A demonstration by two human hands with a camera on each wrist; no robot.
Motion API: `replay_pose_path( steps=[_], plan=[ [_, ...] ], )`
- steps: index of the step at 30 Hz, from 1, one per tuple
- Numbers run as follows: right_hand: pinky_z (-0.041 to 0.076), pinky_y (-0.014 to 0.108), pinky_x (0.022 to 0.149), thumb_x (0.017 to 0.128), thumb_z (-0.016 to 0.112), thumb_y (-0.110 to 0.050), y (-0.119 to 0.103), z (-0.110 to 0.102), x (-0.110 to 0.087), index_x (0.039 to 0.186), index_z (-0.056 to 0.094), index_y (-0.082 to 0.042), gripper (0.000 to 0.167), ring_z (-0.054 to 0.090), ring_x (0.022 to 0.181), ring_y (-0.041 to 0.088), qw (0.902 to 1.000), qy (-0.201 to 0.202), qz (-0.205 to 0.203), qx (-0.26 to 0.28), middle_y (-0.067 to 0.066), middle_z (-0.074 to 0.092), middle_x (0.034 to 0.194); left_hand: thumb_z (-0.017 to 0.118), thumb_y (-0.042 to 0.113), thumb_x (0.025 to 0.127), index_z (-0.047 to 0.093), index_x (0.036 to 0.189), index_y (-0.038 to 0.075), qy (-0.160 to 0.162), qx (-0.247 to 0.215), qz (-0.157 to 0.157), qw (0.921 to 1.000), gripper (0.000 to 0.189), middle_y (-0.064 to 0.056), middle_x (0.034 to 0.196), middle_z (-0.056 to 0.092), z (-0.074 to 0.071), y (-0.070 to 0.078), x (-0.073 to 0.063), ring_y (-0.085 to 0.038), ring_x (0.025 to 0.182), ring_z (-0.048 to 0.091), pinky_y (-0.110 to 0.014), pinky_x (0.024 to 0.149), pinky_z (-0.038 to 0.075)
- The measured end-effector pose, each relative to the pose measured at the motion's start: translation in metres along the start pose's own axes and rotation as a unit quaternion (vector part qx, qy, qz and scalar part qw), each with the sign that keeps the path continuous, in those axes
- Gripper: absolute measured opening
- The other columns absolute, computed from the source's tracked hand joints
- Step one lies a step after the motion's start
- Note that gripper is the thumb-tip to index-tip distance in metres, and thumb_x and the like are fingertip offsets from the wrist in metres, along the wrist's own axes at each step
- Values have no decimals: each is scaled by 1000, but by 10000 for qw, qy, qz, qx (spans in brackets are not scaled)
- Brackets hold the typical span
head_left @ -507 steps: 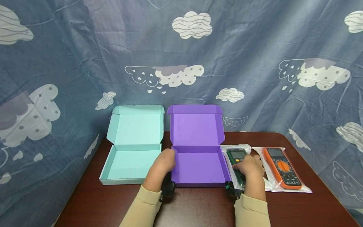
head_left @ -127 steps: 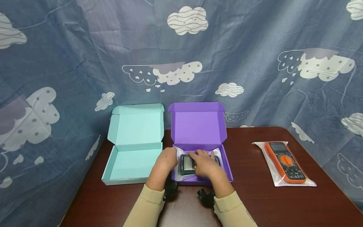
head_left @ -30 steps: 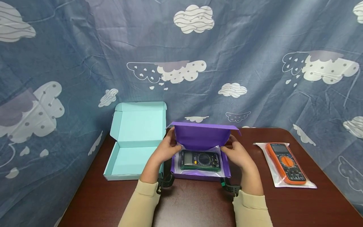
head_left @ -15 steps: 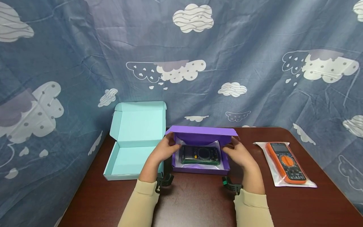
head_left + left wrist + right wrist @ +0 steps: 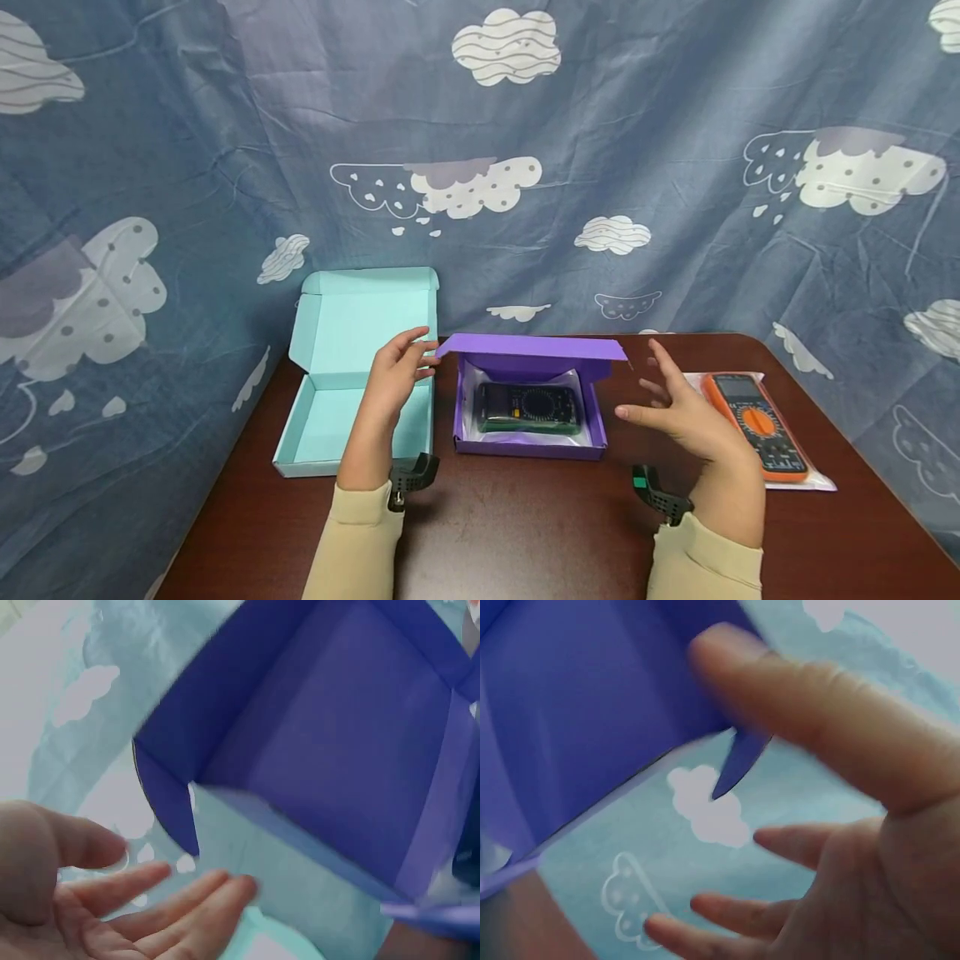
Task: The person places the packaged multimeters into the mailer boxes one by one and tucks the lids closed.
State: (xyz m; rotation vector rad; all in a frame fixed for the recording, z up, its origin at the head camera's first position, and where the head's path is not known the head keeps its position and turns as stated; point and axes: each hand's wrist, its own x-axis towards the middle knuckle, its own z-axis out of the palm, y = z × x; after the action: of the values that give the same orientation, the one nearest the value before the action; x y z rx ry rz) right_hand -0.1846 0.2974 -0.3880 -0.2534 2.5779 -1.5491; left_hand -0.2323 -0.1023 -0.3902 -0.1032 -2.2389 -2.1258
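A purple cardboard box (image 5: 531, 451) stands mid-table with its lid (image 5: 532, 345) tilted forward, half lowered over it. Inside lies a green and black multimeter (image 5: 528, 408) in a clear plastic bag, crosswise. My left hand (image 5: 393, 375) is raised just left of the lid, fingers spread, over the teal box. On the other side my right hand (image 5: 690, 417) hovers apart from the purple box, thumb and fingers spread wide. Both wrist views show the lid's underside (image 5: 330, 735) and side flaps, with the left fingers (image 5: 187, 915) and right thumb (image 5: 802, 697) near them; neither hand holds anything.
An open teal box (image 5: 352, 425) stands to the left, its lid leaning back. Farther right lies an orange multimeter (image 5: 757, 425) in a plastic bag, partly behind my right hand. A blue cloud-print cloth (image 5: 375, 100) hangs behind the brown table (image 5: 517, 533).
Both hands have let go of the purple box and moved outward, left and right. Its lid came farther forward over the past second and now stays tilted. Earlier, the green multimeter went into that box.
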Motion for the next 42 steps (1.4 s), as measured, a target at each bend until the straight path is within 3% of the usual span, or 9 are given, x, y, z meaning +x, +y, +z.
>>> replay_pose_path(
  steps=[3,7,12,15,20,27,31,37,42],
  plan=[
    [42,49,109,99,72,-22,-11,-1,-5,166,6,-21,94,30,145,51,9988,209,-328,-309,29,21,163,51,23,110,58,143,6,40,-99,320,9994,38,-20,129,65,3,4,-2,-43,112,63,-49,95,53],
    [46,25,93,104,63,-28,-23,7,-1,160,35,-10,65,51,132,40,9909,646,-747,-912,25,50,148,55,26,108,62,140,8,-168,216,518,9983,38,-19,126,67,9,6,-5,-40,107,66,-47,90,55],
    [47,49,93,107,56,-35,-31,17,6,144,55,-3,49,60,112,35,9806,1275,-698,-1318,22,66,125,58,24,107,63,139,6,-400,483,621,9961,37,-18,120,68,12,7,-8,-35,102,69,-51,89,54],
    [45,57,94,108,51,-40,-32,18,6,135,60,-1,48,62,110,38,9796,1349,-460,-1414,22,68,119,58,23,107,63,138,5,-498,626,606,9950,36,-15,117,70,9,7,-9,-35,102,69,-50,88,54],
    [45,59,95,108,48,-47,-33,16,4,133,60,-1,54,61,113,40,9826,1076,-191,-1502,22,68,119,60,26,106,63,136,5,-879,805,511,9916,36,-14,117,71,1,9,-10,-35,103,69,-39,84,52],
    [51,54,86,108,46,-49,-34,13,1,122,66,2,56,65,103,38,9851,713,126,-1557,20,69,110,65,21,102,67,121,4,-1155,1032,443,9869,25,-14,104,71,-2,8,-9,-33,96,68,-38,82,52],
    [51,48,82,105,54,-51,-33,12,-2,122,66,2,56,63,99,30,9829,443,243,-1769,14,68,108,68,18,100,67,120,3,-1346,1473,431,9789,25,-8,98,71,-2,6,-8,-24,91,66,-38,80,52],
    [54,45,85,102,66,-34,-26,13,-2,128,58,8,51,65,103,29,9902,-80,202,-1382,17,68,114,74,16,95,65,124,0,-1586,2050,117,9658,34,-8,100,69,1,4,-7,-19,84,65,-39,78,52],
    [51,39,79,97,73,-28,-22,15,-1,119,63,6,42,62,94,22,9895,-335,362,-1362,9,67,103,79,16,90,68,116,0,-1695,2506,-113,9531,32,-6,98,68,5,1,-7,-18,87,64,-40,79,52]
  ],
)
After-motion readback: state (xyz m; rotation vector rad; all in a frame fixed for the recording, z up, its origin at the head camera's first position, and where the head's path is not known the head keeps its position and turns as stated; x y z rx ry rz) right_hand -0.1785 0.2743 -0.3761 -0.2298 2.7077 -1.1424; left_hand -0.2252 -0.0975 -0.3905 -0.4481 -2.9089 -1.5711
